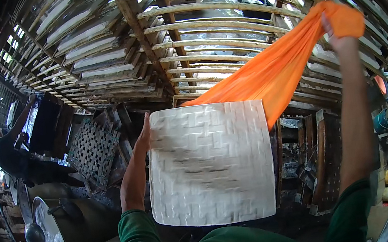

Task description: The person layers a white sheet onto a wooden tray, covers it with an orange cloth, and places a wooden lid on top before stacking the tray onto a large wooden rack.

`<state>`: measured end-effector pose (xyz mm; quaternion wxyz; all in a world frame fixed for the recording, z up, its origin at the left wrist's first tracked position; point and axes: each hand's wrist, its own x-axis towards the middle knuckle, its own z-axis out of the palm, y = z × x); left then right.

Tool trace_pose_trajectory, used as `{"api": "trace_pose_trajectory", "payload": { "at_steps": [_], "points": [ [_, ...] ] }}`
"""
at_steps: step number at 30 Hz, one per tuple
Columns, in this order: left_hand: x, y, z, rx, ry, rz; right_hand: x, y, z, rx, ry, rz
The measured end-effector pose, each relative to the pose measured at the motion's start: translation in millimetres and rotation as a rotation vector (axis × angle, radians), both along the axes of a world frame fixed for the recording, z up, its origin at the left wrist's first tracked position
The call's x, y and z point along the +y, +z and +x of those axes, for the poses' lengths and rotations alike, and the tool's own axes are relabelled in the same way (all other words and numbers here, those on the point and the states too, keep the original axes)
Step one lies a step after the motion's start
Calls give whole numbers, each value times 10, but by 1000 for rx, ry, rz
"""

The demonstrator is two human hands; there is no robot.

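Note:
A square white slab with a basket-weave pattern pressed into its glossy face is tilted up in front of my chest. My left hand grips its upper left edge, with most of the fingers hidden behind it. Raised high on the right, my right hand is closed on a bunched end of an orange cloth. The cloth stretches down to the slab's top edge and upper right corner, and part of it lies out of sight behind the slab. My right hand is slightly blurred.
Bamboo-slat racks span the far side. Stacked boards bearing white slabs fill the upper left. Large metal vats stand at lower left, near a woven panel. Another person works at far left. Wooden frames stand right.

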<state>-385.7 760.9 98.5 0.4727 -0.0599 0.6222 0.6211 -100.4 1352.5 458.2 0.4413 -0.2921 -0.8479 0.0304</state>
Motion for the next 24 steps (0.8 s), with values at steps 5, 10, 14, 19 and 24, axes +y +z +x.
{"api": "trace_pose_trajectory", "payload": {
  "at_steps": [5,10,14,19,24],
  "points": [
    [0,11,120,40,-51,141,37,1072,1268,26,-201,312],
    [2,-98,134,20,-79,143,112,1378,3064,-32,-336,223],
    [-559,-229,53,39,-146,109,204,1285,4055,-167,-524,129],
    [-690,70,646,51,-26,-205,204,206,5202,-419,-729,-214],
    [-1096,-187,787,-198,-64,-51,-242,-1935,5374,-838,-486,-566]
  ]
}}
